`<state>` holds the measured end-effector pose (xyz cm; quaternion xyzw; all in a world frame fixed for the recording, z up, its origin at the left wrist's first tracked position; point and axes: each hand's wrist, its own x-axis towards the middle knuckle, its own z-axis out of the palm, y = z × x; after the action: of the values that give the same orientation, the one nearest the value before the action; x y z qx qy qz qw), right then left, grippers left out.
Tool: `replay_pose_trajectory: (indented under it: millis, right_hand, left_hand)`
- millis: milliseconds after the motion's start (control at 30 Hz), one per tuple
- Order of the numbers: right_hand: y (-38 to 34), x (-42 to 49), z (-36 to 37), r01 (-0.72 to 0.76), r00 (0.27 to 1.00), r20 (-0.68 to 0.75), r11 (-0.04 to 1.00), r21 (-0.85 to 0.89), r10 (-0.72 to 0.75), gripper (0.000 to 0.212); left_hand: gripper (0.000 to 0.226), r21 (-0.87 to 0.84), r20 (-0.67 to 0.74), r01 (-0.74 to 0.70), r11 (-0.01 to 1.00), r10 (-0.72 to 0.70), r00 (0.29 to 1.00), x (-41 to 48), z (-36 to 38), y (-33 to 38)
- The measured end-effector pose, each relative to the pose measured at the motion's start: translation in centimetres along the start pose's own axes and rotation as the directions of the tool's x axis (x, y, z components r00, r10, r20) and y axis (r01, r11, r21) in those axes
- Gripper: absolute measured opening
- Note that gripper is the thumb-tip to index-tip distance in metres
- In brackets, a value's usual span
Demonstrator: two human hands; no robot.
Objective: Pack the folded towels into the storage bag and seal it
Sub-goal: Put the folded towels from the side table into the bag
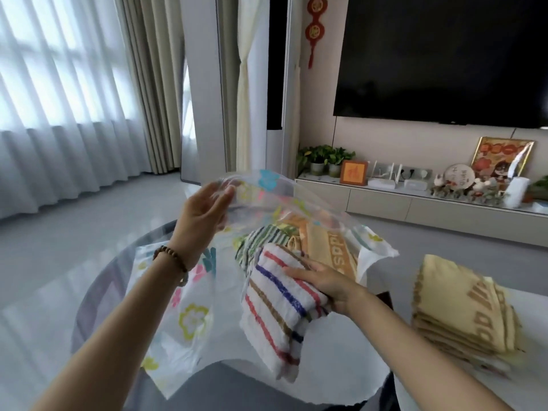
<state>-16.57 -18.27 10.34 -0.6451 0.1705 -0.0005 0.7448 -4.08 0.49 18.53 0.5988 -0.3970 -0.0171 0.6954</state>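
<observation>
Clear plastic with coloured flower prints: storage bag [189,295], lying on the glass table [53,310], mouth raised and held open. Left hand [201,215]: pinching the upper lip of the bag, lifting it clear of the contents. Right hand [323,283]: flat on the striped towel [275,307], fingers closed over its far end, feeding it toward the opening; near end outside the bag, hanging toward the table edge.

Progress, as judged: packing roughly at the midpoint. Already inside: green-striped towel [261,235] and orange towel [329,247], side by side under the raised lip. Remaining: seating of the striped towel, loading of the yellow towel stack [462,312] lying well apart at the right on the table, then closing of the seal. Seal strip not distinguishable.

Legible writing: woven letters on the orange towel, partly hidden, reading approximately "spp". Similar woven lettering on the yellow stack, blurred, not readable.
</observation>
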Motion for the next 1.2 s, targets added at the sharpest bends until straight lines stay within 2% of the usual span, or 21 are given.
replay_pose_trajectory:
  millis: [100, 167, 267, 333, 367, 400, 433, 467, 533, 567, 600, 633, 667, 900, 1000, 1100, 1200]
  right_hand:
    - [-0.4, 5.0, 2.4, -0.052, 0.995, 0.085, 0.998, -0.020, 0.054, 0.023]
    - [-0.5, 8.6, 4.4, -0.050, 0.996, 0.073, 0.998, -0.046, 0.053, 0.027]
    - [-0.1, 13.4, 7.1, 0.031, 0.998, -0.050, 0.998, 0.050, -0.029, 0.035]
    - [0.6, 15.7, 8.1, 0.043, 0.986, -0.167, 0.996, 0.084, -0.028, 0.054]
    - [1.2, 16.3, 8.4, 0.024, 0.977, -0.210, 0.999, 0.025, -0.019, 0.066]
    - [1.8, 16.6, 8.4, 0.003, 0.967, -0.251, 0.994, -0.111, -0.031, 0.073]
    - [2.7, 16.7, 8.1, 0.006, 0.957, -0.273, 0.947, -0.322, -0.099, 0.074]
    - [3.7, 16.7, 7.5, 0.048, 0.938, -0.259, 0.828, -0.558, -0.230, 0.069]
    - [6.0, 16.3, 6.3, 0.174, 0.873, -0.059, 0.424, -0.889, -0.483, 0.056]
    - [7.2, 16.2, 5.7, 0.207, 0.864, 0.070, 0.224, -0.952, -0.499, 0.053]
    - [8.4, 16.1, 5.0, 0.231, 0.875, 0.170, 0.083, -0.969, -0.454, 0.054]
    - [9.5, 16.1, 4.4, 0.257, 0.891, 0.235, 0.004, -0.967, -0.389, 0.058]
    - [10.5, 16.3, 3.6, 0.266, 0.908, 0.261, -0.031, -0.964, -0.329, 0.062]
    - [9.7, 18.7, 3.4, 0.081, 0.978, 0.093, -0.069, -0.994, -0.187, 0.057]
    - [8.3, 17.7, 3.8, 0.117, 0.983, 0.124, -0.057, -0.991, -0.132, 0.057]
    - [6.6, 13.5, 2.4, 0.210, 0.966, 0.195, 0.075, -0.975, -0.169, 0.056]
    - [4.9, 7.2, -0.7, 0.284, 0.943, 0.213, 0.282, -0.916, -0.257, 0.051]
  left_hand:
    - [0.024, -0.056, 0.041, -0.007, 0.998, 0.009, 0.999, 0.8, -0.8, 0.7]
    - [0.028, -0.091, 0.060, 0.017, 0.996, -0.012, 0.998, 1.4, -1.3, 0.8]
    - [0.028, -0.193, 0.068, 0.077, 0.978, -0.065, 0.996, 1.9, -1.6, 0.4]
    - [0.028, -0.253, 0.071, 0.111, 0.961, -0.096, 0.993, 2.0, -1.6, 0.0]
    - [0.028, -0.275, 0.075, 0.124, 0.953, -0.107, 0.991, 1.9, -1.6, -0.2]
    - [0.027, -0.292, 0.082, 0.136, 0.947, -0.117, 0.990, 1.9, -1.6, -0.4]
    - [0.027, -0.304, 0.091, 0.148, 0.941, -0.126, 0.988, 2.0, -1.6, -0.5]
    - [0.026, -0.311, 0.100, 0.159, 0.937, -0.134, 0.986, 2.0, -1.6, -0.7]
    - [0.024, -0.311, 0.114, 0.175, 0.934, -0.146, 0.983, 2.1, -1.6, -0.9]
    - [0.023, -0.310, 0.120, 0.180, 0.934, -0.150, 0.981, 2.2, -1.6, -1.0]
    - [0.023, -0.313, 0.125, 0.186, 0.931, -0.154, 0.980, 2.2, -1.7, -1.1]
    - [0.023, -0.320, 0.128, 0.194, 0.927, -0.160, 0.979, 2.2, -1.7, -1.2]
    - [0.023, -0.327, 0.126, 0.202, 0.923, -0.169, 0.977, 2.2, -1.7, -1.3]
    - [0.016, -0.320, 0.129, 0.231, 0.919, -0.199, 0.971, 1.8, -1.0, -2.1]
    - [0.018, -0.324, 0.114, 0.234, 0.916, -0.208, 0.971, 1.5, 0.1, -2.5]
    - [0.020, -0.344, 0.099, 0.239, 0.908, -0.218, 0.971, 1.3, 1.8, -2.8]
    - [0.018, -0.358, 0.091, 0.251, 0.900, -0.234, 0.968, 1.2, 4.0, -3.1]
